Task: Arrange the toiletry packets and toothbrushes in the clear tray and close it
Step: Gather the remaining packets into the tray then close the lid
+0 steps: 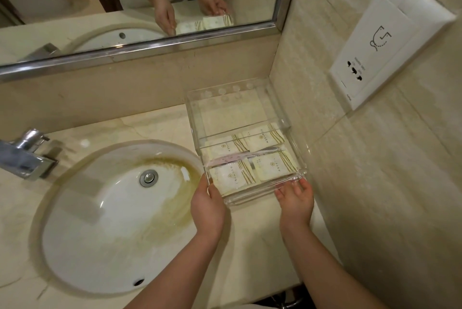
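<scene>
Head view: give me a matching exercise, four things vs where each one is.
Things:
1 faucet
2 wall socket
3 left hand
4 packets

Places:
A inside the clear tray
B on the side wall
C left of the sink
D at the tray's near left corner

Pairs: 1-C; 2-B; 3-D; 4-A

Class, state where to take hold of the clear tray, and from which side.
Grip the tray by its front rim, both corners, from the near side: the wall crowds its right, the sink borders its left; the left hand and right hand touch that rim.
</scene>
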A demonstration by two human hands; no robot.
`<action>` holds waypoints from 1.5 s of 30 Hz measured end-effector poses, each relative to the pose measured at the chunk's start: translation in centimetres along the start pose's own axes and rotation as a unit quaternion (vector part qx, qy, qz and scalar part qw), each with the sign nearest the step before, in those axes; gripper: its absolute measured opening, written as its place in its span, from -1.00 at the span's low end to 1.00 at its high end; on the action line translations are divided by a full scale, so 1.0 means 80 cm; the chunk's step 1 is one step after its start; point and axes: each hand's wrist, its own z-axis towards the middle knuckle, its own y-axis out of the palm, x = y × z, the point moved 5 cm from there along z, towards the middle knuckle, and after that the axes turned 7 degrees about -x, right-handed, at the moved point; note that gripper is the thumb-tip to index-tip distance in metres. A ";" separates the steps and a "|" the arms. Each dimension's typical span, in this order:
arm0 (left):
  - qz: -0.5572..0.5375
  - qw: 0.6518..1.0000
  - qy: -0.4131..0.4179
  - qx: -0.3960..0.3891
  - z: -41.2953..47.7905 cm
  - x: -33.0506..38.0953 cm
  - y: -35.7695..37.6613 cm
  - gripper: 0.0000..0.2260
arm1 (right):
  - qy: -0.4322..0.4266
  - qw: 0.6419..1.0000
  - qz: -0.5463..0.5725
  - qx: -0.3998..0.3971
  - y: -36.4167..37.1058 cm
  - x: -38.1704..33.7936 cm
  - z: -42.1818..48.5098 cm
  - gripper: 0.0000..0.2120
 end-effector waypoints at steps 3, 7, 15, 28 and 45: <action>0.005 1.000 0.004 -0.006 0.013 0.006 0.000 -0.64 | 0.002 1.000 0.001 -0.024 0.011 -0.007 0.006 -0.57; 0.008 1.000 -0.020 -0.012 0.037 0.009 -0.001 -0.64 | 0.006 1.000 -0.004 -0.014 0.022 -0.006 0.014 -0.59; 0.015 0.995 -0.094 -0.012 0.068 0.034 -0.012 -0.56 | 0.008 1.000 0.015 -0.004 0.030 -0.004 0.017 -0.65; -0.093 0.977 -0.189 -0.029 0.122 0.035 0.004 -0.37 | 0.014 1.000 0.022 -0.011 0.044 -0.012 0.025 -0.69; -0.093 0.988 -0.109 -0.060 0.083 0.020 0.003 -0.24 | 0.045 0.998 0.024 -0.024 0.071 -0.008 0.049 -0.62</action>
